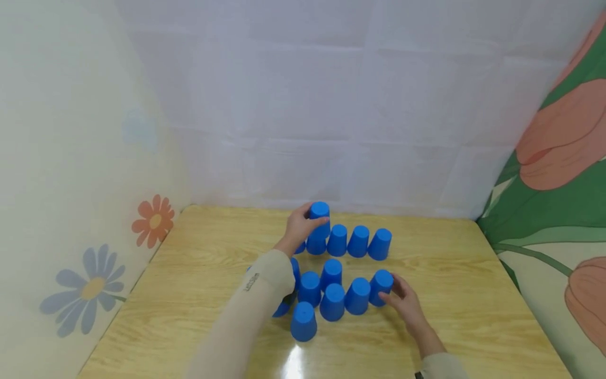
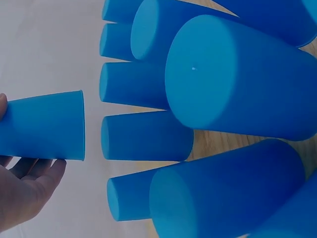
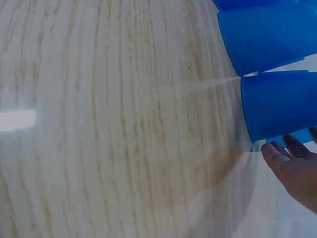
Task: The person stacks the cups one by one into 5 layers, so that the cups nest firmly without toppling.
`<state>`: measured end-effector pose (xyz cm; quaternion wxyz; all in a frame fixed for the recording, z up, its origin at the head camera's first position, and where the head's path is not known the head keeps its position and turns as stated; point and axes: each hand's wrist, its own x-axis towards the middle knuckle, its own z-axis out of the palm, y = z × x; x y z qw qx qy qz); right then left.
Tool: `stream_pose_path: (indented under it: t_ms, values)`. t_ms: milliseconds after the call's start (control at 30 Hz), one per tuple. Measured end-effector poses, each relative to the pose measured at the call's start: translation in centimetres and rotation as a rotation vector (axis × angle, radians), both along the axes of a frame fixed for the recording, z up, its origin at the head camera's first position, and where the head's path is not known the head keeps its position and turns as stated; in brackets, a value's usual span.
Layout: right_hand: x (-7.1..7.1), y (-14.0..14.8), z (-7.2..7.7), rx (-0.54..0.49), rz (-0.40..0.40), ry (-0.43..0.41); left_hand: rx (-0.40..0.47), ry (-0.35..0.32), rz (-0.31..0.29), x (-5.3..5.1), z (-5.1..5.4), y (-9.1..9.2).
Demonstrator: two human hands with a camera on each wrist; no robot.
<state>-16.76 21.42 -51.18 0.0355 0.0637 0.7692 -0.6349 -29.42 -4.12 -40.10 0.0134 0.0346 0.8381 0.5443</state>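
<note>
My left hand (image 1: 300,225) grips an upside-down blue plastic cup (image 1: 320,213) between thumb and fingers at the far side of the table. In the left wrist view, a gap shows between the rim of this held cup (image 2: 42,126) and the back row's cup tops. Four-square to the near right, my right hand (image 1: 408,306) is beside the end cup (image 1: 381,287) of the front row, fingers loosely bent at its side. The right wrist view shows the fingertips at or just touching that cup (image 3: 280,105); firm contact cannot be made out.
A back row of inverted cups (image 1: 358,242) stands beneath and right of the left hand. Other inverted cups (image 1: 310,289) stand mid-table, some hidden by the left sleeve (image 1: 258,300). One cup (image 1: 303,322) is nearest the front. White cloth (image 1: 331,131) hangs behind the wooden table (image 1: 440,273).
</note>
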Motion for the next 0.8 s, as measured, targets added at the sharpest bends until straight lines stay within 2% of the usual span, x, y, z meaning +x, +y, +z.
stream_pose_path:
  t_ms: [267, 500, 800]
  values:
    - [-0.2, -0.4, -0.8, -0.001, 0.008, 0.018, -0.002, -0.022, -0.006, -0.8, -0.3, 1.0]
    - [-0.3, -0.7, -0.7, -0.015, -0.014, 0.044, 0.022, -0.06, 0.022, -1.2, -0.2, 1.3]
    - [-0.5, -0.9, -0.9, -0.022, -0.034, 0.072, -0.007, -0.067, 0.02, -2.0, -0.9, 1.5]
